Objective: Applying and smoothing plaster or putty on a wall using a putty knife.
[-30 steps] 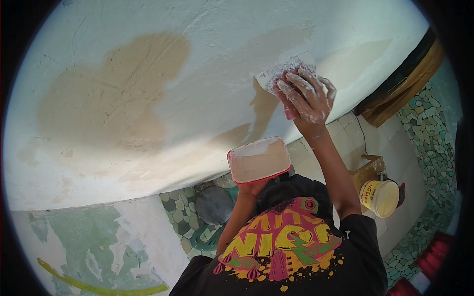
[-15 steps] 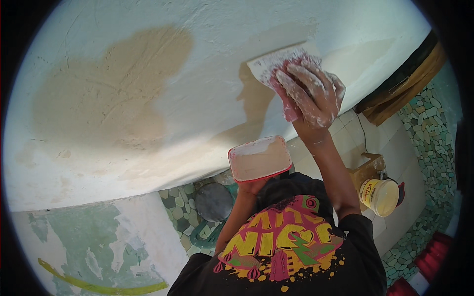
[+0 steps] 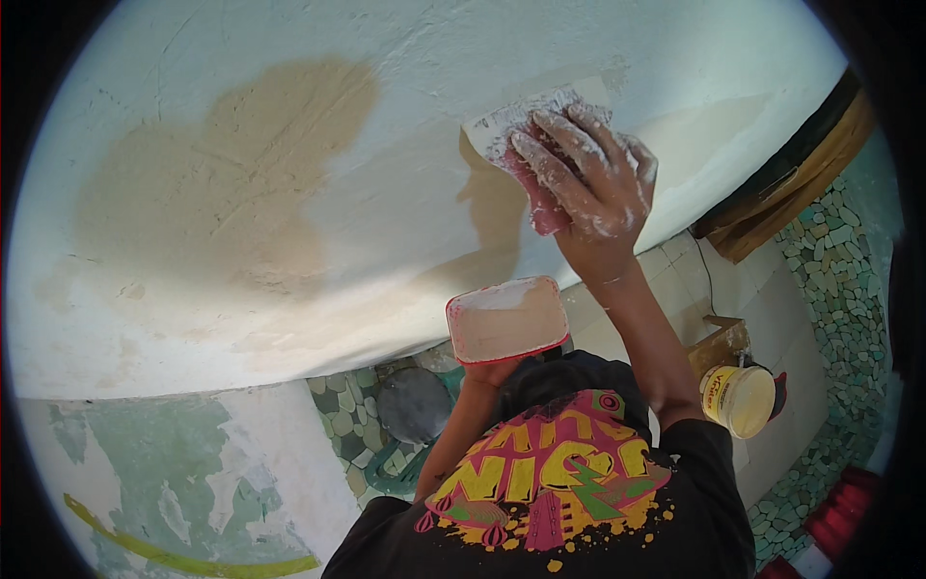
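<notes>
My right hand (image 3: 588, 174), smeared with white paste, grips a wide putty knife (image 3: 497, 121) with a red handle and a pale blade. The blade lies against the white wall (image 3: 415, 87), and its fingers press along the back of it. Below, my left hand (image 3: 490, 372) supports a red-rimmed rectangular tray (image 3: 506, 323) from underneath; most of that hand is hidden by it. White paste coats the tray's inside. Large tan shapes show on the wall to the left, darker than the white around them.
At the right a yellow-labelled bucket (image 3: 738, 400) stands beside a wooden box (image 3: 719, 347) on tiles. A brown cloth-like bundle (image 3: 786, 212) sits along the wall's right end. Below left are a round dark grey object (image 3: 413, 405) and a peeling green-and-white surface (image 3: 183, 473). Red objects (image 3: 844, 511) lie lower right.
My right hand and the putty knife have shifted a little left along the wall. The tray in my left hand sits slightly lower in the picture.
</notes>
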The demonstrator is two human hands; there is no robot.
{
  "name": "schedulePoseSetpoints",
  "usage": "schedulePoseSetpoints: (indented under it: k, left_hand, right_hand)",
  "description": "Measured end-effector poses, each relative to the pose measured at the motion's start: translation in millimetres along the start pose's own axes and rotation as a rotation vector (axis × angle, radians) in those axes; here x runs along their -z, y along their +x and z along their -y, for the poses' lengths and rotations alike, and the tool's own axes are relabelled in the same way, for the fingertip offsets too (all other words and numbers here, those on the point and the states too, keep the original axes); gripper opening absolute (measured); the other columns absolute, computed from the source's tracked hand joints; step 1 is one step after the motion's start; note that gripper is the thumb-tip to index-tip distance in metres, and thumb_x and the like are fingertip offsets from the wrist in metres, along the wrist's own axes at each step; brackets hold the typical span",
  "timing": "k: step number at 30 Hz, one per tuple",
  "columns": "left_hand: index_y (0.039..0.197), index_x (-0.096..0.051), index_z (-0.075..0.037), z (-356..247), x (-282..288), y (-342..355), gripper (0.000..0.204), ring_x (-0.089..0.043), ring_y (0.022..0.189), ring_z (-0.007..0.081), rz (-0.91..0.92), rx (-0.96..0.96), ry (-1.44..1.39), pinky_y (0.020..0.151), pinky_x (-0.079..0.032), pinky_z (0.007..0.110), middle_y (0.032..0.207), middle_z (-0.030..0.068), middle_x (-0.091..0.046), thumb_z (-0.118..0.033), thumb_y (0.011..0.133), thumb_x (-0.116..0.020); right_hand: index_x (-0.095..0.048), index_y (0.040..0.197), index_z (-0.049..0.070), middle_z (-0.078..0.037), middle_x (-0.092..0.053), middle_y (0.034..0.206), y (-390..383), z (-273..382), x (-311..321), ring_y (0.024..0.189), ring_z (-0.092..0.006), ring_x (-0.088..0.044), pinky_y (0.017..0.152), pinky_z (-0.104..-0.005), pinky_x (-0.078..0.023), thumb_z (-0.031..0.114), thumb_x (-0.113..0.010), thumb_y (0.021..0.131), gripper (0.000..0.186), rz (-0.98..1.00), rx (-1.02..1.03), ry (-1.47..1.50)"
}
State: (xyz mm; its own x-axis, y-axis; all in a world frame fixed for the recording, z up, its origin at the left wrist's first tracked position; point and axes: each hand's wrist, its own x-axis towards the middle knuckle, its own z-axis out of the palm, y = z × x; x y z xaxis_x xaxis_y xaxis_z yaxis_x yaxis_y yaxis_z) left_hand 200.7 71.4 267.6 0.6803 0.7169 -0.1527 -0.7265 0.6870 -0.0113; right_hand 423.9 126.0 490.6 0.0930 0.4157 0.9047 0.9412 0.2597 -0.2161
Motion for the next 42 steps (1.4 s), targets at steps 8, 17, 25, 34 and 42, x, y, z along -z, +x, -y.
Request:
schedulePoseSetpoints:
  k: [8,17,25,34,42]
  left_hand:
    - [0.159,-0.045,-0.020,-0.9,3.3,0.3,0.066,-0.039,0.154,0.0421,0.011,-0.019,0.063,0.124,-0.031,0.070,0.167,0.0130,-0.042,-0.059,0.106,-0.046]
    - [0.159,-0.045,-0.022,1.2,-0.6,-0.5,0.063,-0.038,0.155,0.0427,-0.039,-0.002,0.035,0.124,-0.030,0.071,0.167,0.0126,-0.042,-0.057,0.107,-0.046]
    - [0.166,-0.035,-0.019,-1.0,-0.6,3.2,0.074,-0.037,0.155,0.0433,-0.066,0.008,0.055,0.123,-0.032,0.072,0.170,0.0147,-0.037,-0.065,0.108,-0.036]
    - [0.164,-0.037,-0.021,-3.3,-9.5,9.7,0.073,-0.037,0.155,0.0424,-0.082,-0.002,0.123,0.122,-0.031,0.072,0.169,0.0137,-0.039,-0.066,0.108,-0.036]
    - [0.164,-0.038,-0.021,-4.9,-5.1,12.7,0.074,-0.038,0.154,0.0420,-0.115,-0.015,0.116,0.122,-0.031,0.072,0.169,0.0127,-0.040,-0.068,0.107,-0.036]
  right_hand:
    - [-0.082,0.120,0.020,0.001,-0.075,0.129,-4.1,7.2,2.5,0.124,-0.0251,-0.068,0.106,-0.0495,-0.039,0.021,-0.082,0.078,0.042,-0.013,-0.027,0.024]
    - [-0.083,0.115,0.020,0.001,-0.076,0.128,-37.5,-6.4,-12.0,0.124,-0.0273,-0.069,0.106,-0.0505,-0.045,0.024,-0.082,0.081,0.035,0.038,-0.005,-0.009]
    - [-0.081,0.118,0.024,0.001,-0.075,0.128,-19.0,-42.4,-9.4,0.126,-0.0251,-0.067,0.111,-0.0510,-0.042,0.023,-0.083,0.079,0.039,-0.121,-0.016,-0.127]
    - [-0.082,0.116,0.025,0.000,-0.075,0.131,-19.5,-50.2,1.2,0.126,-0.0256,-0.068,0.113,-0.0523,-0.041,0.022,-0.085,0.075,0.041,-0.085,0.031,-0.105]
    - [-0.082,0.113,0.019,-0.004,-0.075,0.130,-60.7,-71.2,-18.1,0.125,-0.0312,-0.069,0.109,-0.0513,-0.049,0.015,-0.085,0.074,0.039,0.003,0.040,0.015]
